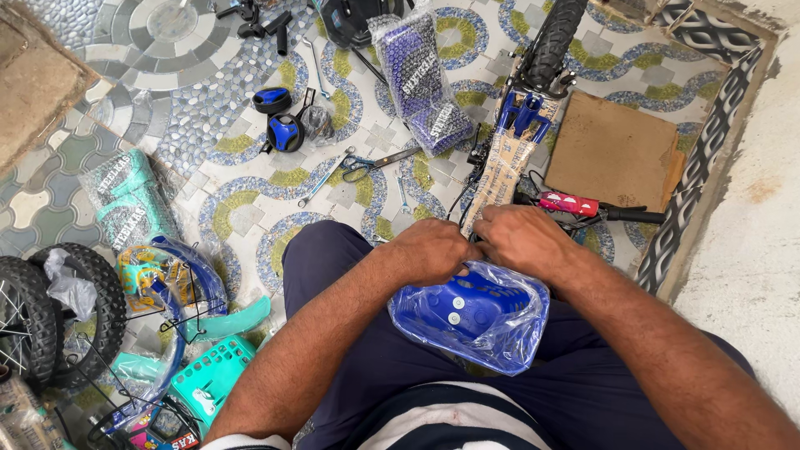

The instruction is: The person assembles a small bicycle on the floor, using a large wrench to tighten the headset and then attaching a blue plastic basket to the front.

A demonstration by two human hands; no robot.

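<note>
While both hands sit bunched at the bike frame, the wrapped stuff is all around: a long clear bag of purple parts (pixel 423 79) at 12 o'clock, a teal one (pixel 129 204) at 9, both with white lettered strips. The cardboard-wrapped blue frame (pixel 502 158) runs toward 1. The left hand (pixel 433 250) and right hand (pixel 518 237) have fingers curled shut on it, right above the plastic-bagged blue seat (pixel 472 312) on the lap.
</note>
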